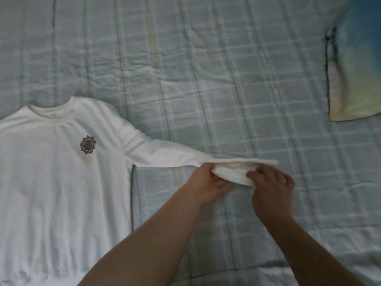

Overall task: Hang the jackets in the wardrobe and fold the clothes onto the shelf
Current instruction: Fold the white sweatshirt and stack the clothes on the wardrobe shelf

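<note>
Sweatshirt (61, 172) is lying face-up on the checked bedspread (206, 79), its sleeve (165, 153) stretching sideways while the left hand (208, 184) and right hand (270, 186) are pinching its cuff (233, 172), probably straightening it for folding.

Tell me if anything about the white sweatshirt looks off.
The white long-sleeved sweatshirt has a faint pinkish stain just below its dark flower emblem. Its sleeve cuff is bunched in the grip of the left hand and right hand.
</note>
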`<action>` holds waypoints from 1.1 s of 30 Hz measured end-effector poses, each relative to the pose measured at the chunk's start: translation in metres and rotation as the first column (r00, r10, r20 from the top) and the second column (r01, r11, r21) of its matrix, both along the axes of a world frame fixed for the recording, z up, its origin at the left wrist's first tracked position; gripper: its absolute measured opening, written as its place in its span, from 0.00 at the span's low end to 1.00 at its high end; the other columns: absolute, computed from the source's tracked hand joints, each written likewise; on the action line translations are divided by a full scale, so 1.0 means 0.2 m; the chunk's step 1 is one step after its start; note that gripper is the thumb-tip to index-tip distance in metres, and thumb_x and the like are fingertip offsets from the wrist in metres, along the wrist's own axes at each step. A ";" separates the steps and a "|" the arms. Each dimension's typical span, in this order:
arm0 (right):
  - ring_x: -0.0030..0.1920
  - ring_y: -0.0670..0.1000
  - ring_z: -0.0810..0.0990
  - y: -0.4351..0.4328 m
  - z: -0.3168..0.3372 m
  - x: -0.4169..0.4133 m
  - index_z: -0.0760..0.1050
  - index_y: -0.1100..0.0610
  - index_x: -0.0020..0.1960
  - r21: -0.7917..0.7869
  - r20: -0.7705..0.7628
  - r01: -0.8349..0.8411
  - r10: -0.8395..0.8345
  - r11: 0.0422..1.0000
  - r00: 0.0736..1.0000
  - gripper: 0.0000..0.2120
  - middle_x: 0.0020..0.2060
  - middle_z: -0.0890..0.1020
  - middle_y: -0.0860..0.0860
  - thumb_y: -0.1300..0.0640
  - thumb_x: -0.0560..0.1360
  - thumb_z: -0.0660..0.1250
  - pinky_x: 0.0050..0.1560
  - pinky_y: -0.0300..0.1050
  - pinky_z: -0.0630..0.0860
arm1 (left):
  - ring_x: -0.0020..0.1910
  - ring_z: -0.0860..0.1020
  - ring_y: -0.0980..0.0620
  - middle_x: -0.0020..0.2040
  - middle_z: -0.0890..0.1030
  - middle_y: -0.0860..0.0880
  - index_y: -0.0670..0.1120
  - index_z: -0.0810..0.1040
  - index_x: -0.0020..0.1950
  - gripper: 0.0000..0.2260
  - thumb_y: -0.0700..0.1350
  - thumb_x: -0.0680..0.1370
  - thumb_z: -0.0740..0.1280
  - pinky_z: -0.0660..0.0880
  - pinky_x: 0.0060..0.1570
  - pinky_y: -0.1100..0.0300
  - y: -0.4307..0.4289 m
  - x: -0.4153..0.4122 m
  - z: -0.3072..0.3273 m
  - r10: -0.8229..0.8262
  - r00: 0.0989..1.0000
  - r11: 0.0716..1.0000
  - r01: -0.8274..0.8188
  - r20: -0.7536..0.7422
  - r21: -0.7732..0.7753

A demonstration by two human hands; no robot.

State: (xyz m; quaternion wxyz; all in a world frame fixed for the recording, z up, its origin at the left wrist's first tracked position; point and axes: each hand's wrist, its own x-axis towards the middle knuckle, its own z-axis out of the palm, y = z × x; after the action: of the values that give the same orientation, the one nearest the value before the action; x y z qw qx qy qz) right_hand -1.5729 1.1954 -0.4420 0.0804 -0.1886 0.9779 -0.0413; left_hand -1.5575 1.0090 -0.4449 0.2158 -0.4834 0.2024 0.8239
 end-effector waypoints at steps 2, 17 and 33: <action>0.73 0.57 0.66 0.05 -0.11 0.03 0.75 0.46 0.66 0.161 0.244 0.035 -0.074 0.986 0.967 0.29 0.70 0.73 0.50 0.63 0.67 0.67 0.71 0.63 0.58 | 0.51 0.79 0.41 0.54 0.78 0.39 0.40 0.73 0.59 0.11 0.46 0.84 0.57 0.75 0.58 0.43 -0.02 0.05 -0.08 -0.173 0.980 0.977 0.182 0.095 -0.106; 0.53 0.62 0.78 -0.05 -0.14 -0.30 0.74 0.50 0.54 -0.022 0.378 0.421 -0.382 0.907 0.843 0.13 0.54 0.73 0.54 0.63 0.72 0.65 0.50 0.52 0.73 | 0.62 0.70 0.45 0.62 0.75 0.50 0.53 0.73 0.65 0.20 0.53 0.74 0.70 0.64 0.57 0.49 -0.19 -0.03 -0.14 -0.729 0.281 -0.617 0.126 0.625 -0.777; 0.65 0.60 0.75 0.26 -0.24 -0.08 0.79 0.65 0.57 -0.487 0.240 0.487 -0.425 0.725 0.873 0.17 0.63 0.77 0.60 0.75 0.71 0.64 0.69 0.54 0.70 | 0.79 0.57 0.44 0.80 0.61 0.48 0.57 0.66 0.78 0.27 0.56 0.78 0.52 0.57 0.72 0.47 -0.02 0.15 -0.27 -0.789 0.226 -0.563 0.103 0.571 -0.820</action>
State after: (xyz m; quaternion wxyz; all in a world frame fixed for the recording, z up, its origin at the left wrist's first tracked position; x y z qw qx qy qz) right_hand -1.5889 1.2476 -0.4902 0.0670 0.0455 0.9370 -0.3399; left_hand -1.5268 1.0047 -0.4999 0.1741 -0.0121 0.9669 0.1861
